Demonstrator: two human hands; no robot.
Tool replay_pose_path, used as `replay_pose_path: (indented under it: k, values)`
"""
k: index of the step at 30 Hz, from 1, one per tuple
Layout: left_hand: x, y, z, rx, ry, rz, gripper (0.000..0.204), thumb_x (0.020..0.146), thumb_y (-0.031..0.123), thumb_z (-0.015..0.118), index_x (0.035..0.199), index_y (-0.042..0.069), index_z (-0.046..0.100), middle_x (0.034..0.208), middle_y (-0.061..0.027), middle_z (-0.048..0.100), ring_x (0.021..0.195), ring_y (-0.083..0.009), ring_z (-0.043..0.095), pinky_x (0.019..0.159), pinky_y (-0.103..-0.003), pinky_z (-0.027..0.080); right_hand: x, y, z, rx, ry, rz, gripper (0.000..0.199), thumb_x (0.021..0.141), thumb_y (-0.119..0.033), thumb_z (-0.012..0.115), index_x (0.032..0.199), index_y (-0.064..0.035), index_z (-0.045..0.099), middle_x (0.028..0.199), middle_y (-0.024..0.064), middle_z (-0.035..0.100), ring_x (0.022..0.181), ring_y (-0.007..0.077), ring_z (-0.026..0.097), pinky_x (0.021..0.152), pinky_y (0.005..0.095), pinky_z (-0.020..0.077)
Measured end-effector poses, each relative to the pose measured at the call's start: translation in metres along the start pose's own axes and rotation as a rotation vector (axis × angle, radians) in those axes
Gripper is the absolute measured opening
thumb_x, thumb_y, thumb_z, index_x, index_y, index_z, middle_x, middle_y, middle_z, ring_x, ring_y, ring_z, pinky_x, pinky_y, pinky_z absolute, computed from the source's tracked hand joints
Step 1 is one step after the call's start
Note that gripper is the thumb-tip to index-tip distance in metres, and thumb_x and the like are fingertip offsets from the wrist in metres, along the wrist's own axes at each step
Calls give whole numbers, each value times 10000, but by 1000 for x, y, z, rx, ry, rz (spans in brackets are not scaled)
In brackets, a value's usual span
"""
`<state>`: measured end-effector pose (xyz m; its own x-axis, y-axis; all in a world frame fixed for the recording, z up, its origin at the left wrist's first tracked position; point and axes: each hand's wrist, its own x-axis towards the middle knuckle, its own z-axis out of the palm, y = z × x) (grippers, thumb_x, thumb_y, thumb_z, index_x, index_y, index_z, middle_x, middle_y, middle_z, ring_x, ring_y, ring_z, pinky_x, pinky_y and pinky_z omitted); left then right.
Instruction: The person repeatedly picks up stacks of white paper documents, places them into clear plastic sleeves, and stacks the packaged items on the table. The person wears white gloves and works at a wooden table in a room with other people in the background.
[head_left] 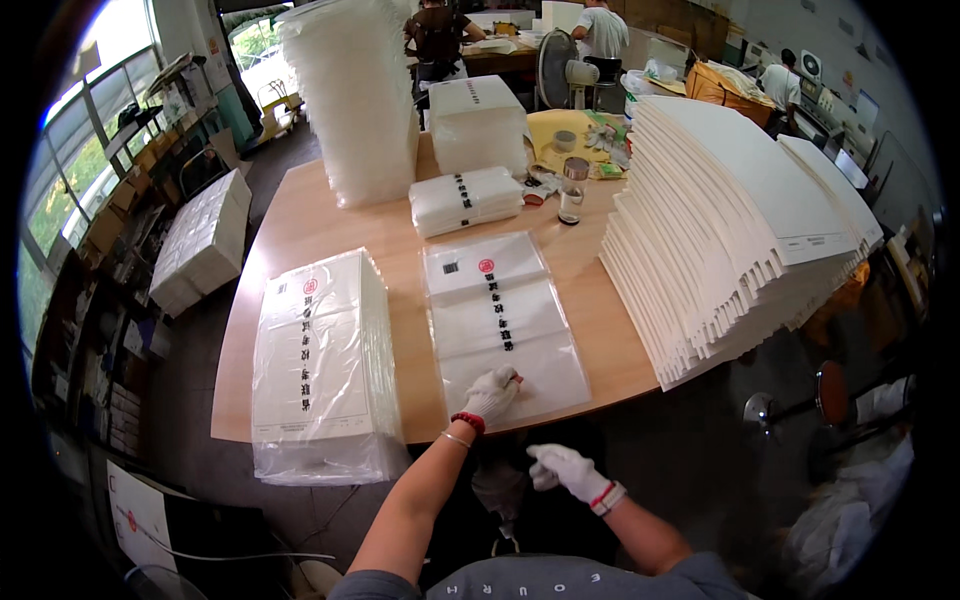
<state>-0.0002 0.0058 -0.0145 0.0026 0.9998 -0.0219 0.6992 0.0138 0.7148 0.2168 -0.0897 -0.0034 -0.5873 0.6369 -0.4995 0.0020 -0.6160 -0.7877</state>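
A clear plastic bag (505, 320) with black print and a red round mark lies flat in front of me. My left hand (490, 393), in a white glove with reddish fingertips showing, is on its near part. Its fingers are bent together at the plastic. My right hand (572, 473), also gloved, hangs off the table's near edge with loosely bent fingers apart and nothing in them. To the left stands a stack of bagged white sheets (315, 360). A tall fanned stack of white paper (690, 240) rises at the right.
Beyond the flat bag lie a folded bundle of bags (466, 200), a white stack (478, 120) and a tall translucent stack (350, 110). A glass jar (569, 205) and tape rolls (575, 168) sit on the wooden table (410, 290). A fan (556, 70) and other people are behind.
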Motion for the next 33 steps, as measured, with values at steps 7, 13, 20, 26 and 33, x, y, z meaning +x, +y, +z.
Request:
replay_pose_path:
  k: [7, 13, 20, 26, 33]
  values:
    - [12, 11, -28, -246, 87, -3, 153, 878, 187, 474, 854, 47, 530, 719, -126, 591, 664, -193, 570, 650, -317, 465, 116, -66, 14, -251, 492, -397, 395, 823, -368, 610, 1000, -15, 608, 950, 137, 633, 897, 208, 592, 803, 323, 449]
    - [50, 6, -79, -921, 78, -349, 107, 845, 114, 458, 861, 74, 557, 782, -30, 607, 590, -108, 486, 529, -223, 391, 69, -71, -13, -1286, 827, -885, 237, 718, -151, 683, 873, -12, 569, 997, 173, 568, 969, 374, 538, 824, 414, 442]
    - [32, 73, -117, -863, -25, -18, 272, 822, 143, 499, 1068, 33, 533, 898, -77, 668, 769, -157, 586, 691, -274, 464, 147, -83, 40, -1370, 623, -700, 294, 755, -164, 651, 982, -30, 521, 981, 176, 568, 939, 364, 556, 825, 427, 454]
    - [24, 86, -103, -90, 118, 139, 390, 796, 187, 594, 1136, 22, 500, 849, -102, 661, 717, -229, 620, 655, -330, 473, 127, -42, 1, -1345, 263, -928, 349, 811, -182, 595, 1128, -53, 526, 1060, 180, 563, 961, 346, 547, 841, 414, 450]
    - [-39, 93, -114, 327, 661, 444, 490, 671, 234, 701, 1086, 35, 534, 952, -140, 589, 853, -327, 579, 809, -451, 449, -118, -233, 16, -1306, 361, -1203, 120, 785, -83, 631, 891, -29, 624, 900, 112, 641, 821, 236, 626, 739, 329, 499]
